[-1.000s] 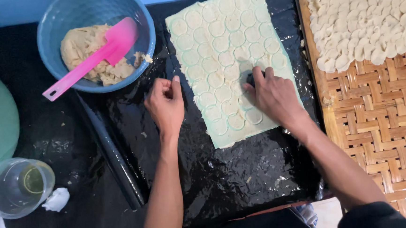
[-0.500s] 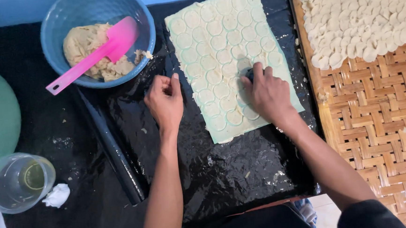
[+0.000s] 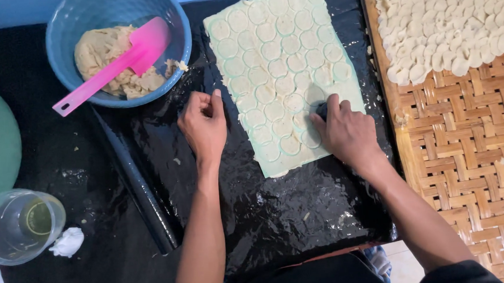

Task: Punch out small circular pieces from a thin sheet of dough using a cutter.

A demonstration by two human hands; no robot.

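Dough sheet (image 3: pixel 282 69): I am seeing a pale rolled rectangle lying flat on the black plastic sheet (image 3: pixel 280 215) that is covering the desk; round cut marks are covering nearly all of it.
Cutter (image 3: pixel 322 109): I am making out only a small dark piece under the right fingers, pressing on the dough sheet near its lower right edge; its shape is mostly hidden.
Right hand (image 3: pixel 347 133): its grip is closing around the cutter, fingers curled over it, palm down.
Left hand (image 3: pixel 204 127): it is resting on the black plastic sheet just beside the left edge of the dough; its grip is loosely curled and holding nothing.
Blue bowl (image 3: pixel 70 24): it is sitting at upper left, holding a lump of dough (image 3: pixel 104 54) and a pink spatula (image 3: pixel 113 65) leaning over the rim.
Woven tray (image 3: pixel 475 163): it is lying to the right, carrying a pile of cut dough rounds (image 3: pixel 448 19) at its far end.
Clear cup (image 3: pixel 15 226): it is standing at lower left, well apart from both hands.
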